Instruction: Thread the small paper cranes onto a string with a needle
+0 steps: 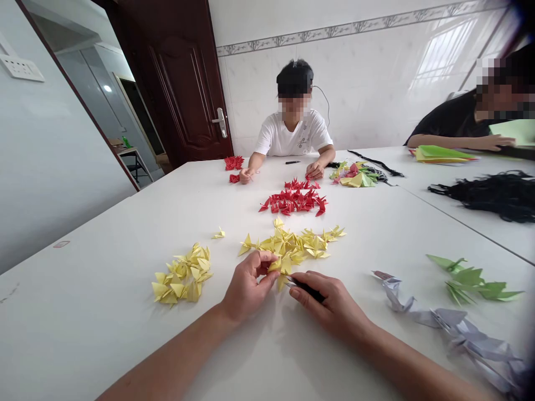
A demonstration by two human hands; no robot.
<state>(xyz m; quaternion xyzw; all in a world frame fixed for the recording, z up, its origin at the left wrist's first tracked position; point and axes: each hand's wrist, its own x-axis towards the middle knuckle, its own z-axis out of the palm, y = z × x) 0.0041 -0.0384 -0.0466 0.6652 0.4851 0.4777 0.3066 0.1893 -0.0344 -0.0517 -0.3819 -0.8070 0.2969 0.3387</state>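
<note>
Between the thumb and fingers of my left hand [251, 284] is a yellow paper crane [284, 263]. My right hand [334, 303] grips a slim black pointed tool [309, 288], its pale tip close to the crane's lower part; I cannot tell whether the tip touches. Just beyond my fingers lies a spread of yellow paper cranes [292, 244]. Left of my left hand sits another yellow heap [184, 275], and a single yellow crane [219, 234] lies apart behind it.
Red cranes [295, 200] lie farther back, before a person in white [295, 133] handling red paper. Grey-white cranes [455, 328] and green cranes [472, 281] are at right. Black cords [493, 195], mixed paper pieces [355, 175] and another person's dark sleeve [447, 120] are beyond.
</note>
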